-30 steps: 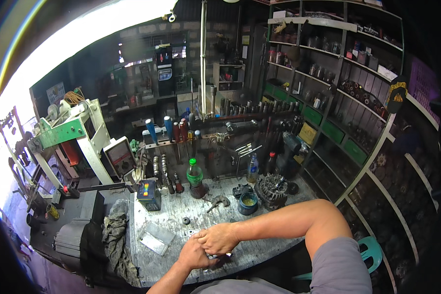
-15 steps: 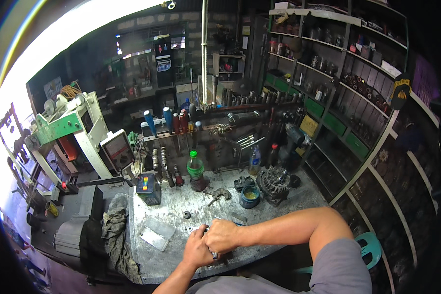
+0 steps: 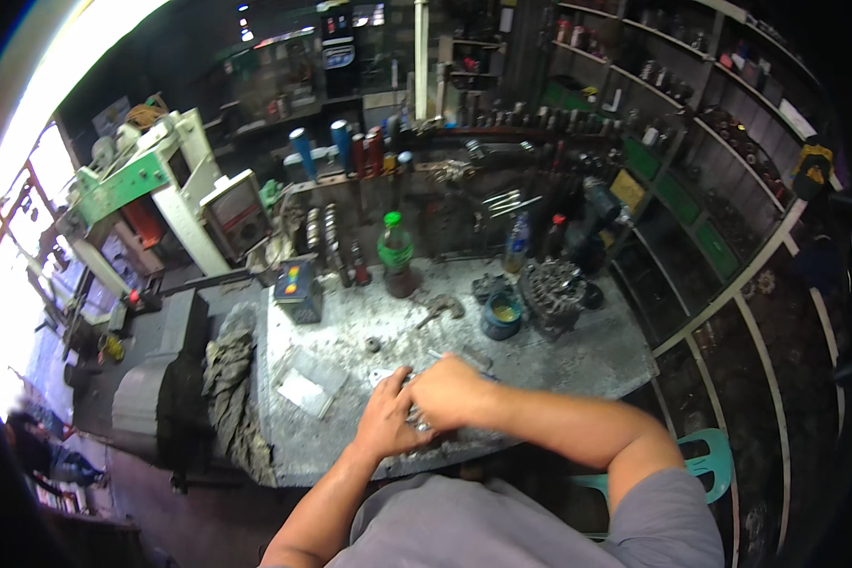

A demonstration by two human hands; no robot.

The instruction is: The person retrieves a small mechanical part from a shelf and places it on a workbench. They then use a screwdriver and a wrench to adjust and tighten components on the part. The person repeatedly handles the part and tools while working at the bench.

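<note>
Now that the right hand (image 3: pixel 452 393) has slid a bit off the left hand (image 3: pixel 386 419), I see a shiny metal piece (image 3: pixel 416 417) between them over the bench (image 3: pixel 592 348), so work seems under way, but I can't tell what either hand's curled fingers grip.

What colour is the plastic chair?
The plastic chair is turquoise green; it shows best in the head view.

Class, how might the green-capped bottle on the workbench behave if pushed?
The green-capped bottle could tip if pushed high, being tall and narrow. Once down, it might roll: its body looks round. The dark contents sit low, probably weighting its base.
</note>
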